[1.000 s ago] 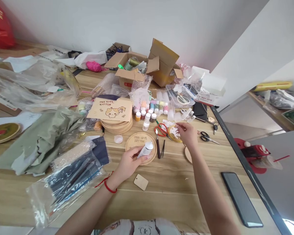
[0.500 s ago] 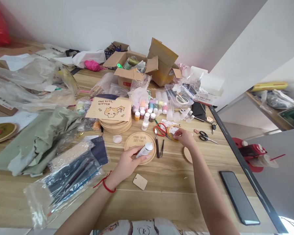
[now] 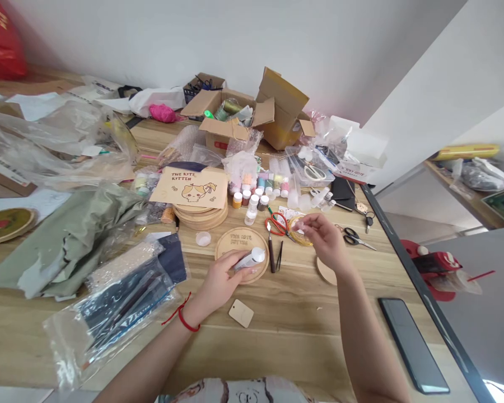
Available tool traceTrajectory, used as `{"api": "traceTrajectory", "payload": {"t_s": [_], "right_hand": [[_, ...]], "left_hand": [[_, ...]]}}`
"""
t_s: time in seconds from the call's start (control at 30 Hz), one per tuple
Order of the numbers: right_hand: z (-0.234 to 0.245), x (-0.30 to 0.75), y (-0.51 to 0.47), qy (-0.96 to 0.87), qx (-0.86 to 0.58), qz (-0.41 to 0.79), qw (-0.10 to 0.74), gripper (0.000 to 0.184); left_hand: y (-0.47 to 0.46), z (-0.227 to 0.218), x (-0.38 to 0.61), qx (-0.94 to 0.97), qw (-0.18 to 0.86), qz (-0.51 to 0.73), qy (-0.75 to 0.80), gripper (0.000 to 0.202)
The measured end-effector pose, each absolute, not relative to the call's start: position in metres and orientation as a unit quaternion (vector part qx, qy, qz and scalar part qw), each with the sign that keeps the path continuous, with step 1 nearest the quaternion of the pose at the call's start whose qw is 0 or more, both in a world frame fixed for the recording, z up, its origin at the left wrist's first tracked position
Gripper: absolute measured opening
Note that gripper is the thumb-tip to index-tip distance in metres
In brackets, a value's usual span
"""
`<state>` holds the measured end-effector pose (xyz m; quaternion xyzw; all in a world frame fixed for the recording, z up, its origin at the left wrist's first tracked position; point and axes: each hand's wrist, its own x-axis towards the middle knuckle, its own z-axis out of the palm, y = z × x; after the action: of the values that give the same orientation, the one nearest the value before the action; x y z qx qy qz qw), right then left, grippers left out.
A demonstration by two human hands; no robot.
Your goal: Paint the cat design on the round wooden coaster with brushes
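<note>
My left hand [image 3: 220, 282], with a red cord on its wrist, grips a white plastic tube [image 3: 251, 259] just above a round wooden coaster [image 3: 241, 242] with burned lettering. My right hand [image 3: 325, 240] hangs with its fingertips pinched together, just right of a coil of gold wire [image 3: 298, 232]; nothing shows between the fingers. A wooden disc [image 3: 326, 271] lies partly below that hand. Red-handled scissors [image 3: 277, 224], a craft knife [image 3: 271, 257] and tweezers [image 3: 279, 256] lie between my hands.
A kitten-printed card [image 3: 191, 187] rests on stacked wooden discs. Paint jars and an open cardboard box [image 3: 231, 126] stand behind. A bag of brushes [image 3: 117, 308], olive cloth [image 3: 67, 246], steel scissors [image 3: 357, 238] and a phone [image 3: 412, 344] surround my hands. The table edge runs along the right.
My right hand has risen slightly and shifted right, away from the gold wire coil. My left hand still grips the white tube over the coaster.
</note>
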<state>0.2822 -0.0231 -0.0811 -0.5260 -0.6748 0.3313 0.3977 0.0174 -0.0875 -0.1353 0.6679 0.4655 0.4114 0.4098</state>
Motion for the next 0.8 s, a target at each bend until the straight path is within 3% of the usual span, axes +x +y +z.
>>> {"api": "traceTrajectory", "payload": {"t_s": [0.17,0.8], "right_hand": [[-0.052,0.245,-0.058,-0.771,-0.400,0.312,0.386,0.008],[-0.043,0.232,-0.070,-0.810,-0.361,0.215,0.408,0.012]], "left_hand": [[-0.089,-0.133,0.016,0.707,0.336,0.424,0.456,0.030],[-0.091,-0.133,0.014,0.733,0.249,0.440,0.455,0.030]]}}
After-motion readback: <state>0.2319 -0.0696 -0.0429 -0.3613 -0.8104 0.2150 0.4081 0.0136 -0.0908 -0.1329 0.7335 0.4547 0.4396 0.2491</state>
